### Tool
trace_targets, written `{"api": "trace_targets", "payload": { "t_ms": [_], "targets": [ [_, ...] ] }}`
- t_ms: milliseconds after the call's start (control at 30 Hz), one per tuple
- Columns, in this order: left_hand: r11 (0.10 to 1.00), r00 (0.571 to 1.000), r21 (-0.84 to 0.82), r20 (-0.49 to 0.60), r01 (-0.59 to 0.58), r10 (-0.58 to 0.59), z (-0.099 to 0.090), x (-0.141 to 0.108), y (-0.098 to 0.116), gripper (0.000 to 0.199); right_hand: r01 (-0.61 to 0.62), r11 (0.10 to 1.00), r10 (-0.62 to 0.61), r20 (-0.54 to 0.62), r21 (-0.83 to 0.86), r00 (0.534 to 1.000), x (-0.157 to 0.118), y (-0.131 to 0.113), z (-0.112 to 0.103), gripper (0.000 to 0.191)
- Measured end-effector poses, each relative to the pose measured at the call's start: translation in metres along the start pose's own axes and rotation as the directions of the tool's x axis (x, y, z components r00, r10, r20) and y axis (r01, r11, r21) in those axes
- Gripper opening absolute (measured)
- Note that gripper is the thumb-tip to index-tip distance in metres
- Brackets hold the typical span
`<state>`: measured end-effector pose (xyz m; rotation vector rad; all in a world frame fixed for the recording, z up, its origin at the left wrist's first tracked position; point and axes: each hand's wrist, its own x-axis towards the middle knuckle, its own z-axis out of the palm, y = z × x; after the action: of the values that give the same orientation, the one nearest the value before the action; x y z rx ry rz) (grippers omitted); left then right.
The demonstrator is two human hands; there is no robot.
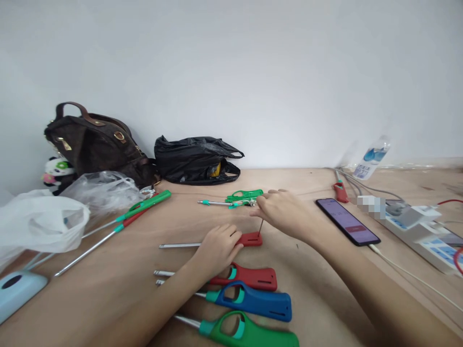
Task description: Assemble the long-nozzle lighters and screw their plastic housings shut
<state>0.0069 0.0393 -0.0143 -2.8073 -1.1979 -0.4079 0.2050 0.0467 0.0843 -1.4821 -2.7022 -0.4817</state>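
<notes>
Two hands, the left hand [220, 246] and the right hand [277, 207], meet at one red lighter [252, 239] lying on the table [307, 270]. The left is clamped over its middle, fingers on top and thumb at the near edge; steady downward pressure there should stop the handle turning. The right is closed round the top of a thin metal shaft [260, 227], whose upper end it hides; the lower tip meets the handle near its right end. Since the shaft leans slightly, standing it squarer to the plastic would likely lessen slipping, and the left thumb is best kept clear of the tip. Nearer the body lie a second red lighter [258, 278], a blue lighter [269, 301] and a green lighter [260, 334]; the left forearm [173, 289] crosses above their tubes, so carrying it lightly should avoid nudging them.
</notes>
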Motion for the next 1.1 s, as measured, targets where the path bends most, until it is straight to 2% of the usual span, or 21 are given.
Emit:
{"api": "trace_targets", "payload": {
  "t_ms": [100, 200, 333, 433, 533, 633, 733, 800, 900, 967, 1033, 1100],
  "targets": [
    [1.000, 1.000, 0.002, -0.007, 0.001, -0.001, 0.000, 0.000, 0.000, 0.007, 0.062, 0.993, -0.064, 0.011, 0.104, 0.998, -0.005, 0.003, -0.002, 0.013],
    [1.000, 1.000, -0.002, -0.020, 0.000, 0.000, 0.000, -0.001, 0.000, 0.008, 0.015, 0.998, -0.019, 0.062, 0.069, 0.998, -0.005, 0.003, -0.004, 0.009],
    [1.000, 1.000, -0.008, -0.025, -0.004, 0.003, 0.000, -0.001, 0.000, 0.007, -0.036, 0.998, 0.038, 0.039, -0.045, 0.999, -0.002, 0.002, -0.003, 0.026],
    [1.000, 1.000, -0.015, -0.024, -0.001, 0.000, 0.000, -0.001, 0.000, 0.006, 0.032, 0.998, -0.032, -0.006, 0.054, 0.999, -0.006, 0.004, -0.001, 0.016],
    [1.000, 1.000, -0.008, -0.018, 0.001, -0.002, 0.000, 0.000, 0.000, 0.005, 0.082, 0.986, -0.084, 0.005, 0.144, 0.996, -0.008, 0.005, 0.000, 0.011],
    [1.000, 1.000, 0.009, 0.009, 0.008, -0.009, -0.001, 0.000, 0.001, 0.006, 0.036, 0.997, -0.037, 0.003, 0.064, 0.999, -0.003, 0.002, 0.002, 0.009],
    [1.000, 0.999, 0.009, 0.031, 0.014, -0.015, -0.002, 0.001, 0.002, 0.006, 0.003, 0.999, -0.003, 0.011, -0.032, 1.000, 0.001, 0.001, 0.002, 0.020],
    [1.000, 0.999, 0.007, 0.029, 0.018, -0.018, -0.002, 0.001, 0.002, 0.006, 0.014, 1.000, -0.013, 0.025, -0.014, 1.000, -0.002, 0.003, 0.001, 0.021],
    [1.000, 1.000, 0.008, 0.013, 0.015, -0.015, -0.002, 0.000, 0.001, 0.006, 0.052, 0.993, -0.057, 0.042, 0.108, 0.997, -0.008, 0.009, -0.001, 0.011],
    [1.000, 1.000, 0.008, 0.000, 0.005, -0.005, -0.001, 0.000, 0.001, 0.006, 0.062, 0.988, -0.072, 0.063, 0.140, 0.995, -0.008, 0.011, -0.001, 0.018],
    [1.000, 1.000, 0.005, -0.014, -0.003, 0.003, 0.000, 0.000, 0.000, 0.007, 0.053, 0.994, -0.059, 0.064, 0.091, 0.996, -0.005, 0.010, -0.001, 0.019],
    [1.000, 1.000, 0.003, -0.019, -0.009, 0.009, 0.001, 0.000, 0.000, 0.008, 0.036, 0.999, -0.037, 0.027, 0.020, 0.999, -0.001, 0.007, 0.000, 0.009]
  ]
}}
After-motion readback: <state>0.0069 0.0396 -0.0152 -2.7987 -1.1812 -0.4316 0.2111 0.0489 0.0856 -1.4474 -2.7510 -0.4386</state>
